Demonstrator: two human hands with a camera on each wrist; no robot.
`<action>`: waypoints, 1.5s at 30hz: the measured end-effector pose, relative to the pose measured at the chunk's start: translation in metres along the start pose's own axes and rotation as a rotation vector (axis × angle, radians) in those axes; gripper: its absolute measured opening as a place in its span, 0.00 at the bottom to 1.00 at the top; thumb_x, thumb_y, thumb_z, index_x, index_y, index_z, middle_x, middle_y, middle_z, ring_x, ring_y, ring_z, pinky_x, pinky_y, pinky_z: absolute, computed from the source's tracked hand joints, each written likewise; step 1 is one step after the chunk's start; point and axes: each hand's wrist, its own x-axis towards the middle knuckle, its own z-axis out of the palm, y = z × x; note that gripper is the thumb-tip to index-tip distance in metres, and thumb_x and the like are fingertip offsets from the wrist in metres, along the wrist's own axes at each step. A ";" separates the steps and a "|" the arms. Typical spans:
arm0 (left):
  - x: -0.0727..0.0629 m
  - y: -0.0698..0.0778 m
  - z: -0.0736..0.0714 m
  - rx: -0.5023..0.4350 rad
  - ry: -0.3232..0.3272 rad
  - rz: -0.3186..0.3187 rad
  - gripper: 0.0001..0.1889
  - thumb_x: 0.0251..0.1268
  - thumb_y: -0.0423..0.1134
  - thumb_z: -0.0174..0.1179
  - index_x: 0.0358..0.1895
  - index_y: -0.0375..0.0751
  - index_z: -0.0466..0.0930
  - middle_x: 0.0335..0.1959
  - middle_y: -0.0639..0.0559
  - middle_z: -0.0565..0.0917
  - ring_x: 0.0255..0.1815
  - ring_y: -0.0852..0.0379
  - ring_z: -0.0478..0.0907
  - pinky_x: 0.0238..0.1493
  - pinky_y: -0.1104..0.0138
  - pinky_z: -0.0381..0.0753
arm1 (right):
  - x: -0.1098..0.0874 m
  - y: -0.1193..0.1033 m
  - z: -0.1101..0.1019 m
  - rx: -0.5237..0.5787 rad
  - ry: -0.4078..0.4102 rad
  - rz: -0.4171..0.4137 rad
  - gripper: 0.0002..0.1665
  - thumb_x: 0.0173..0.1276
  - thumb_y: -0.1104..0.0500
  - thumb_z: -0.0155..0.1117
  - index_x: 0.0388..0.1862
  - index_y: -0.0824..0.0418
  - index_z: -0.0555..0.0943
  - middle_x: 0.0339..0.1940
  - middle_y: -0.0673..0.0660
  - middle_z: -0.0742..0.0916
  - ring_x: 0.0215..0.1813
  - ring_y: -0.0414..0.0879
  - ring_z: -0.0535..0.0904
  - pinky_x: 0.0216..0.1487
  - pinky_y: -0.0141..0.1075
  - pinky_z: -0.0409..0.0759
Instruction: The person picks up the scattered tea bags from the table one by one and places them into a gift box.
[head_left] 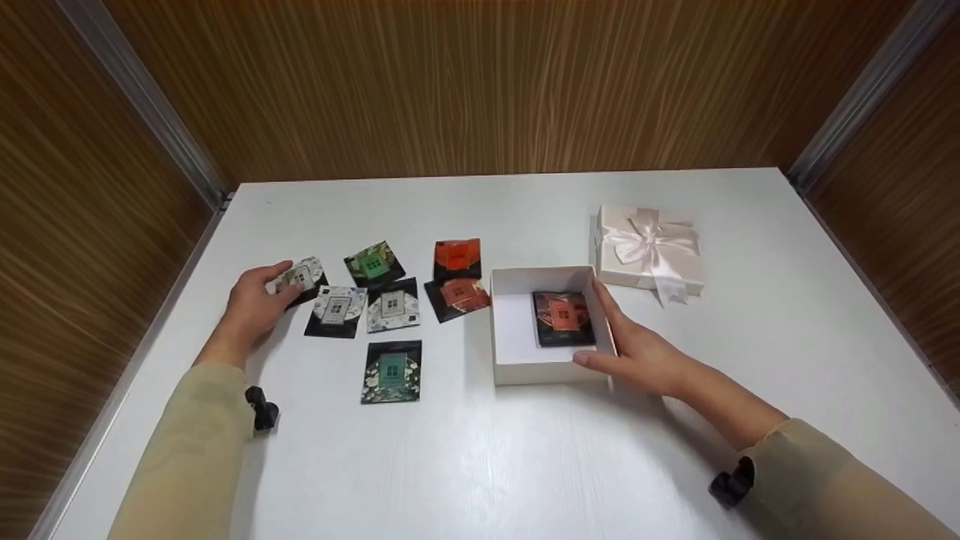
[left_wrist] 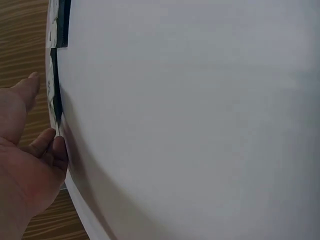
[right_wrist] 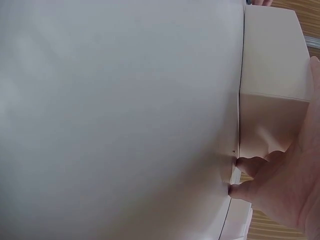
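My left hand (head_left: 259, 304) reaches over a white floral tea sachet (head_left: 308, 274) at the left end of a spread of sachets. In the left wrist view its fingertips (left_wrist: 59, 147) are right at the sachet's edge, with the thumb raised above it. My right hand (head_left: 649, 360) grips an open cream gift box (head_left: 551, 373) by its right side, thumb at the front rim and a finger along the right wall. Inside the box lies a dark sachet with a red label (head_left: 566, 316). In the right wrist view, lower fingertips (right_wrist: 241, 190) rest on the table beside the box.
Between hand and box lie two white sachets (head_left: 336, 310), a green one (head_left: 375, 262), a teal-labelled one (head_left: 392, 371) and two red-orange ones (head_left: 457, 257). A box lid with a pink ribbon bow (head_left: 651, 244) sits behind the box. Wood-grain panels (head_left: 480, 90) enclose the white table.
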 end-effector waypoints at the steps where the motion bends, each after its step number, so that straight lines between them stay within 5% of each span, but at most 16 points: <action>1: 0.001 -0.001 0.000 0.024 -0.009 0.001 0.33 0.81 0.40 0.60 0.82 0.35 0.61 0.81 0.24 0.55 0.83 0.26 0.47 0.81 0.39 0.50 | 0.000 0.000 0.000 0.001 0.000 0.001 0.67 0.73 0.33 0.67 0.90 0.47 0.32 0.86 0.69 0.56 0.78 0.68 0.66 0.76 0.64 0.64; 7: 0.005 -0.004 -0.001 0.121 -0.056 -0.023 0.38 0.80 0.42 0.61 0.84 0.35 0.55 0.82 0.18 0.44 0.82 0.19 0.39 0.80 0.35 0.47 | 0.000 -0.001 0.000 0.007 -0.002 0.004 0.67 0.73 0.34 0.67 0.90 0.46 0.32 0.86 0.68 0.56 0.78 0.67 0.66 0.76 0.64 0.64; 15: 0.005 -0.002 -0.002 0.174 -0.088 0.001 0.39 0.80 0.44 0.60 0.84 0.32 0.53 0.80 0.19 0.49 0.80 0.19 0.44 0.79 0.34 0.49 | -0.001 -0.001 0.000 0.008 0.004 0.001 0.67 0.73 0.34 0.68 0.90 0.47 0.33 0.86 0.68 0.56 0.79 0.68 0.64 0.77 0.64 0.63; 39: -0.012 -0.001 0.006 0.001 0.081 -0.002 0.37 0.73 0.30 0.65 0.81 0.29 0.60 0.80 0.25 0.50 0.79 0.28 0.58 0.79 0.44 0.59 | -0.001 -0.002 -0.001 0.000 -0.004 0.011 0.67 0.73 0.32 0.66 0.90 0.48 0.32 0.86 0.70 0.57 0.78 0.69 0.67 0.76 0.65 0.64; 45: -0.021 -0.001 -0.004 -0.024 0.112 -0.040 0.33 0.74 0.28 0.62 0.80 0.30 0.64 0.78 0.22 0.61 0.79 0.28 0.60 0.78 0.43 0.61 | 0.000 -0.002 -0.001 -0.002 -0.006 0.013 0.67 0.73 0.32 0.66 0.90 0.48 0.32 0.86 0.70 0.57 0.78 0.68 0.66 0.77 0.63 0.63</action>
